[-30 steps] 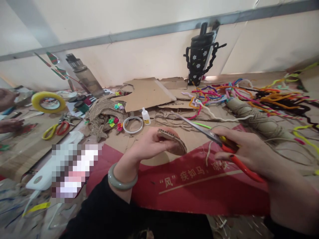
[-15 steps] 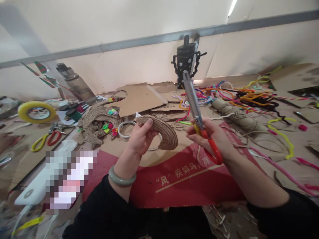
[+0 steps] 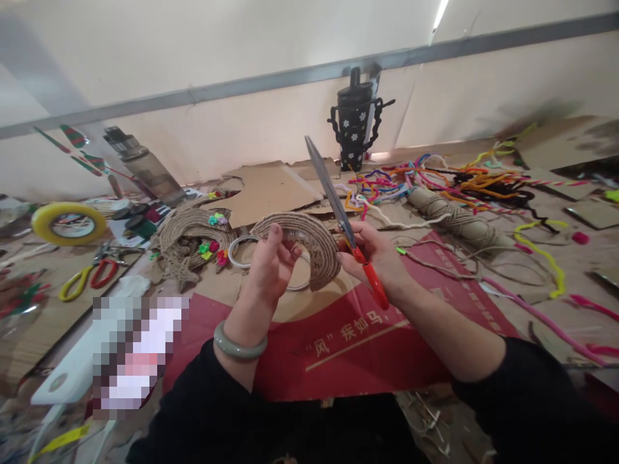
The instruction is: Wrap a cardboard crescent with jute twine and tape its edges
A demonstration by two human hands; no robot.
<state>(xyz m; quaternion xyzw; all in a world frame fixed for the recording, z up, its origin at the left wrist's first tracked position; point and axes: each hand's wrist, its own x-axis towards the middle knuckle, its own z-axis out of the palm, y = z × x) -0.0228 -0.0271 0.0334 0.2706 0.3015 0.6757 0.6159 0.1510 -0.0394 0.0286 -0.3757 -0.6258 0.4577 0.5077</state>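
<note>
At the near centre, above red cardboard (image 3: 348,361), left hand (image 3: 269,267) grasping a twine-covered arch (image 3: 325,248), right hand (image 3: 384,261) gripping red-handled scissors (image 3: 341,219)

Over the past second the left hand (image 3: 271,270) has turned the arch (image 3: 322,241) from nearly edge-on until its corded face shows, and the arch now hides the glue bottle. The right hand (image 3: 380,258) has come in from the red sheet's (image 3: 290,367) right edge to the arch's right end. The scissors (image 3: 345,227), earlier slanting low, then upright across the cup (image 3: 353,132), now lean left, clear of it.
</note>
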